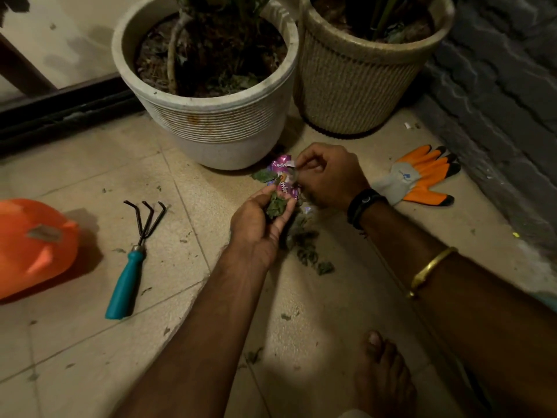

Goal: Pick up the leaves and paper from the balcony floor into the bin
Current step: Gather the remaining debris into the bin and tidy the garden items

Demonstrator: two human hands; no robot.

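Past the bare foot point(384, 375), left grip point(256, 227) holds leaves point(275, 206), right grip point(327, 176) pinches purple wrapper point(281, 170); bunch both tightly before binning.

single head cam, looks fwd and down, close over tiled floor point(90, 342), wide-angle view

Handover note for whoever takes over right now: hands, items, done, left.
Left hand: grips a leaf clump.
Right hand: pinches the purple wrapper, in front of the white pot.
Loose leaves lie on the floor by the hands; orange bin at far left.
Done: one handful gathered.
Left: bin both handfuls, then collect the floor scraps.
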